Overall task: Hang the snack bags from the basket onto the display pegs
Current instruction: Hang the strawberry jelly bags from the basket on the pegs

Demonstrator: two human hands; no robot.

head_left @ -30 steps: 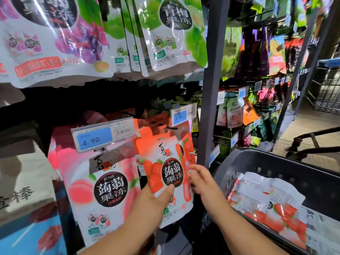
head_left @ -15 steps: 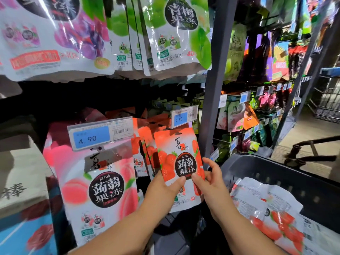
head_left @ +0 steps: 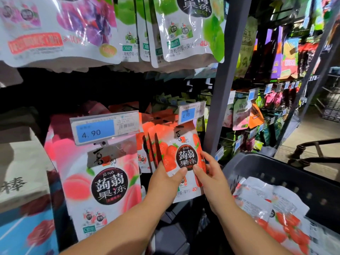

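A red strawberry jelly bag (head_left: 181, 142) hangs at the front of a row of like bags under a small 4.90 price tag (head_left: 191, 114). My left hand (head_left: 165, 179) grips its lower left part, thumb across the front. My right hand (head_left: 209, 172) grips its right edge, thumb on the front beside the left thumb. The peg itself is hidden behind the tag. Down at the right, the dark basket (head_left: 266, 170) holds more strawberry bags (head_left: 276, 214).
A pink peach jelly bag (head_left: 103, 183) hangs to the left under a larger 4.90 tag (head_left: 104, 128). Green and purple bags (head_left: 184, 34) hang on the row above. A grey upright post (head_left: 224, 89) stands right of the strawberry row.
Both hands have raised the strawberry bag up against the row under the small price tag. The right hand has shifted onto its right edge.
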